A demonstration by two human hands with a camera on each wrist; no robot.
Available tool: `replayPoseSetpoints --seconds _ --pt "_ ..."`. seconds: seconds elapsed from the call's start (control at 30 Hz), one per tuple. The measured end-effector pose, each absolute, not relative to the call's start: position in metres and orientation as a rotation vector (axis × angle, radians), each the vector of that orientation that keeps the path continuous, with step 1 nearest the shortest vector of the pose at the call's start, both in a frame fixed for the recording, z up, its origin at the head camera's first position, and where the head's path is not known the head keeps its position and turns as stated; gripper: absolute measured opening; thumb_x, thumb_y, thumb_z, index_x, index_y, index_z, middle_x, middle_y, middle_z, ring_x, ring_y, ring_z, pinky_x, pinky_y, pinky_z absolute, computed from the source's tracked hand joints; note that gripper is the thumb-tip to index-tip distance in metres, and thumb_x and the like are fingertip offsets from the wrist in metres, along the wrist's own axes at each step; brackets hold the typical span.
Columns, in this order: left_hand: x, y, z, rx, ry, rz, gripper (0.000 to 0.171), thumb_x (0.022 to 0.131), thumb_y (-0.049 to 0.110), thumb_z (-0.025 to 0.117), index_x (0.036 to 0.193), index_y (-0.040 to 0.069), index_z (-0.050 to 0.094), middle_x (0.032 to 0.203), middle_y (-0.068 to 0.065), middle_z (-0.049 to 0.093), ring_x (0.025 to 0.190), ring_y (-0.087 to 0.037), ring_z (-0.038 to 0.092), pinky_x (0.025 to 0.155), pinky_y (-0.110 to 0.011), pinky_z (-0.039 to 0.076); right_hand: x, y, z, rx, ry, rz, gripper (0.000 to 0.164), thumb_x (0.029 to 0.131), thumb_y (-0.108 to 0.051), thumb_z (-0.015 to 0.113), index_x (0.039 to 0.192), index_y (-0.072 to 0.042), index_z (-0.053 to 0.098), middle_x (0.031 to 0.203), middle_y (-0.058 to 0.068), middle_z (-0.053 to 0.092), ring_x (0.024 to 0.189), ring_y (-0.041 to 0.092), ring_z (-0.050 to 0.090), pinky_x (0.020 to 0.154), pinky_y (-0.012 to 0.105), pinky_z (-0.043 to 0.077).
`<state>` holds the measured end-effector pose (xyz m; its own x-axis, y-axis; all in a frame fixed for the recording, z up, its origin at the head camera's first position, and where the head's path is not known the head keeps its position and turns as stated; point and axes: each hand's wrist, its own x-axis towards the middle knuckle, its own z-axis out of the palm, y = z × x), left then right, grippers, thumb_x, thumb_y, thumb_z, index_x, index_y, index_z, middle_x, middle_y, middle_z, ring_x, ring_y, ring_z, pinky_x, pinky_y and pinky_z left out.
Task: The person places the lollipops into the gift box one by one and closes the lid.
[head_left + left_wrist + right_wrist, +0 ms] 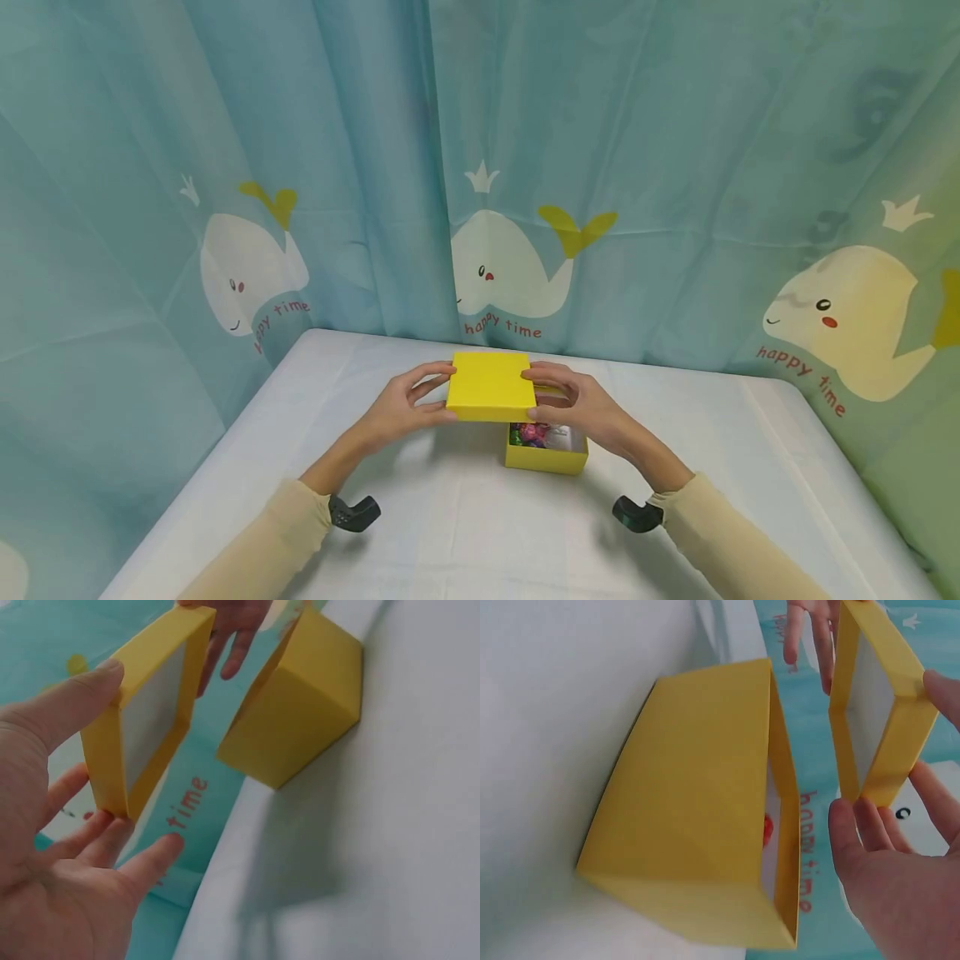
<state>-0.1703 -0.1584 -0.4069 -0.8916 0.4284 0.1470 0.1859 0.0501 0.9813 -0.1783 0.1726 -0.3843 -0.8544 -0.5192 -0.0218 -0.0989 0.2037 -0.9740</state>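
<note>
Both hands hold up a square yellow box lid [491, 383], its pale hollow underside showing in the wrist views. My left hand [408, 400] pinches the lid's left side between thumb and fingers. On the opposite side my right hand [581, 404] grips it the same way. Below and slightly right, the yellow box base [546, 461] stands uncovered on the table, partly hidden by the lid and right hand. Inside it lie colourful shiny pieces [531, 433], pink and green, beside something clear or silvery. The right wrist view shows a red bit [768, 829] within the base.
A white cloth covers the table [450, 533]. Behind it and at the sides hangs a blue-green curtain [375, 167] printed with whales. Dark curved devices [354, 514] are strapped at both wrists, close over the cloth.
</note>
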Motion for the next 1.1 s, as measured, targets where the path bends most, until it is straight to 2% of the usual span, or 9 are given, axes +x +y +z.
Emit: replayPoseSetpoints --seconds 0.1,0.2,0.37,0.6,1.1 --pt "-0.171 -0.15 -0.408 0.633 2.134 1.924 0.074 0.08 0.011 0.09 0.144 0.009 0.054 0.159 -0.01 0.04 0.148 -0.032 0.039 0.109 -0.048 0.048 -0.176 0.183 -0.385 -0.609 2.175 -1.667 0.064 0.089 -0.023 0.083 0.146 -0.014 0.056 0.16 0.005 0.037 0.139 0.034 0.049 0.111 0.037 0.049" --pt "-0.171 -0.14 -0.409 0.64 2.153 1.894 0.074 0.078 0.011 0.091 0.143 0.01 0.055 0.157 -0.008 0.042 0.147 -0.03 0.041 0.11 -0.043 0.049 -0.175 0.193 -0.386 -0.639 2.232 -1.626 0.065 0.088 -0.023 0.084 0.146 -0.016 0.057 0.159 0.004 0.038 0.138 0.032 0.049 0.115 0.044 0.046" --pt "-0.171 -0.126 -0.414 0.721 2.205 1.833 0.073 0.078 0.008 0.091 0.142 0.007 0.056 0.156 -0.013 0.043 0.145 -0.033 0.043 0.11 -0.04 0.049 -0.169 0.209 -0.391 -0.703 2.32 -1.563 0.067 0.087 -0.021 0.085 0.147 -0.016 0.056 0.157 0.007 0.039 0.137 0.032 0.048 0.115 0.052 0.044" --pt "-0.17 -0.112 -0.419 0.75 2.239 1.778 0.074 0.077 0.007 0.091 0.142 0.005 0.056 0.155 -0.014 0.045 0.144 -0.032 0.045 0.111 -0.042 0.048 -0.162 0.223 -0.398 -0.749 2.376 -1.53 0.067 0.087 -0.021 0.085 0.148 -0.015 0.056 0.157 0.009 0.039 0.137 0.032 0.049 0.113 0.05 0.047" --pt "-0.173 -0.095 -0.431 0.794 2.287 1.728 0.075 0.076 0.01 0.093 0.142 0.006 0.057 0.154 -0.011 0.046 0.142 -0.03 0.048 0.112 -0.043 0.047 -0.155 0.239 -0.414 -0.725 2.414 -1.53 0.069 0.088 -0.022 0.084 0.149 -0.014 0.054 0.159 0.01 0.038 0.143 0.035 0.042 0.115 0.049 0.043"
